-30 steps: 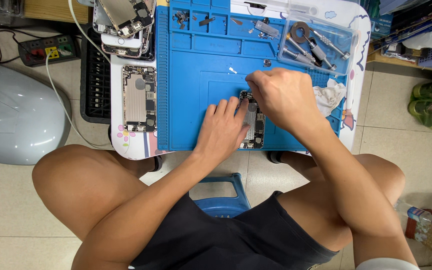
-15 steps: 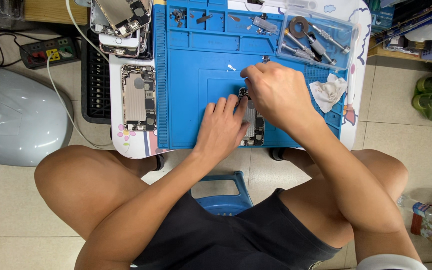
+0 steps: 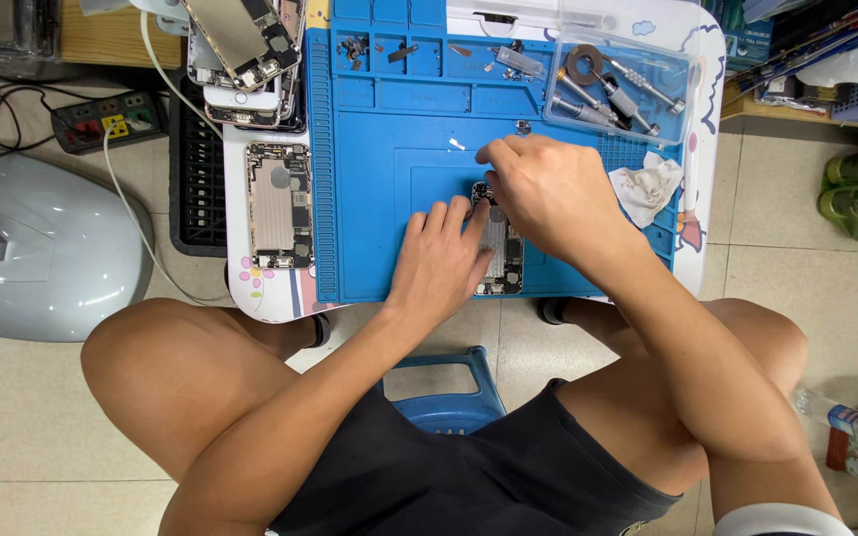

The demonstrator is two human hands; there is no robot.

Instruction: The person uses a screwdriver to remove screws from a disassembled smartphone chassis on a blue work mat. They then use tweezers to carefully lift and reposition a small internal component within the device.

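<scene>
An opened phone (image 3: 501,260) with bare internals lies on the blue work mat (image 3: 389,199). My left hand (image 3: 439,266) rests flat on the phone's left side, fingers together, pressing it down. My right hand (image 3: 548,194) hovers over the phone's upper end with thumb and fingers curled and pinched near its top edge. What is between those fingertips is hidden. A small white scrap (image 3: 457,145) and a tiny screw part (image 3: 522,126) lie on the mat just beyond the hands.
A second stripped phone shell (image 3: 278,203) lies left of the mat, below a stack of phone parts (image 3: 245,45). A clear tray (image 3: 682,119) of screwdrivers and a crumpled cloth (image 3: 647,187) sit at the right. On the floor: power strip (image 3: 106,124), grey domed casing (image 3: 32,248), blue stool (image 3: 444,387).
My right hand has shifted slightly left over the phone's top end. My left hand has stayed pressed on the phone.
</scene>
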